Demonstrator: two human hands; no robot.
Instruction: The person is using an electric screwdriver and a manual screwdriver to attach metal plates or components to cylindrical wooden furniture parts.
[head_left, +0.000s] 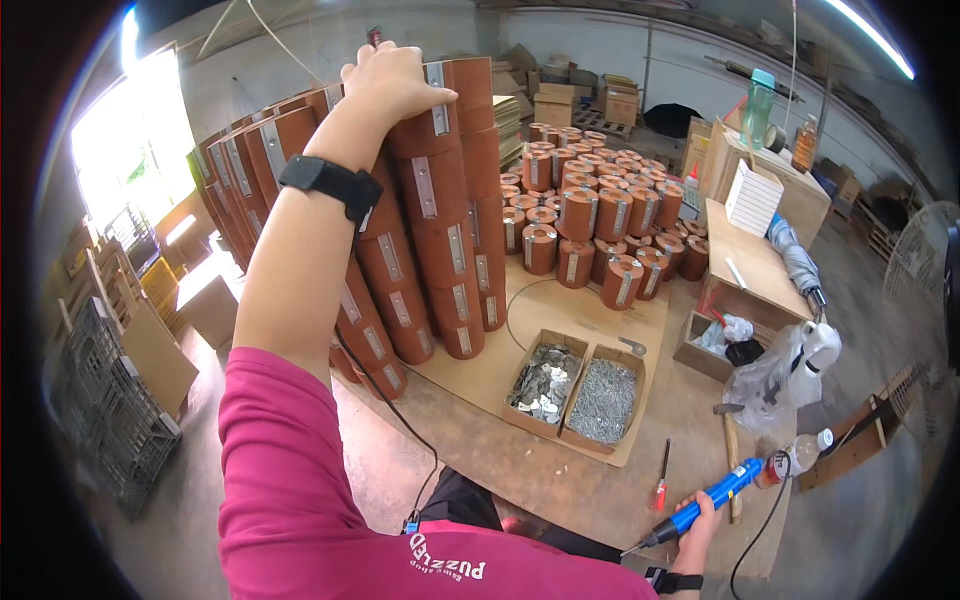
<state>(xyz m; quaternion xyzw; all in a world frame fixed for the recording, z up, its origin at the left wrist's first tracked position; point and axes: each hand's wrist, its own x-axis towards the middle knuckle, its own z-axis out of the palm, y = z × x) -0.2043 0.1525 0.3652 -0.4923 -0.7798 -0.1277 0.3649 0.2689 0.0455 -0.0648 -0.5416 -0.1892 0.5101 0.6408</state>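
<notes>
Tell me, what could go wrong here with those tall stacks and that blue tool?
The tall stack of brown cylinders might topple if the left grip, at its top, pushes sideways. The blue power screwdriver in the right grip has its bit seemingly close to the pink shirt, so it could snag cloth. The plastic bottle appears near the tool's rear end; a swing might knock it.

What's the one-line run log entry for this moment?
left hand: at top of stacked brown cylinders | right hand: gripping blue power screwdriver | bench: red-handled screwdriver, small fasteners
</notes>
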